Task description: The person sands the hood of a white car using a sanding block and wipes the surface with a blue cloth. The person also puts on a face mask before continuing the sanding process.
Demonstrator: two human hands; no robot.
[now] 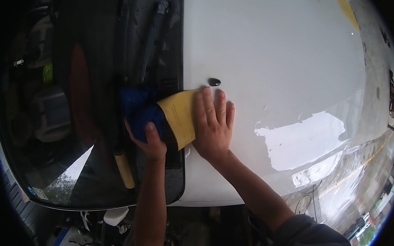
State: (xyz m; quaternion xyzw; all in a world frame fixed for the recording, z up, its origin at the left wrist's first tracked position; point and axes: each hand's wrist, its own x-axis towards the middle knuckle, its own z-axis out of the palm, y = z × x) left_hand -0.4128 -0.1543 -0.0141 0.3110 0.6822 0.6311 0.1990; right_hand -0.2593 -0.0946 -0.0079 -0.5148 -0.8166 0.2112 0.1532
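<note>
My left hand (pixel 150 141) grips a crumpled dark blue cloth (pixel 140 112) over the black strip between windscreen and white hood (pixel 273 43), thumb on top. A yellow paper-like sheet (pixel 177 119) with faint print extends from under the cloth toward my right hand (pixel 213 124). That hand lies flat on the hood, fingers stretched out, its left edge at the sheet. Just above my fingertips is a small dark oval (pixel 214 82) on the paint. A pale yellow cylindrical object (pixel 124 171) lies left of my left forearm.
The dark windscreen (pixel 52 170) fills the left side. A wiper arm (pixel 150 43) runs along the black strip at the top. A yellow patch (pixel 347 10) shows at the hood's far right. Beyond the hood is pavement (pixel 383 144); below the car's edge are assorted dark and white objects.
</note>
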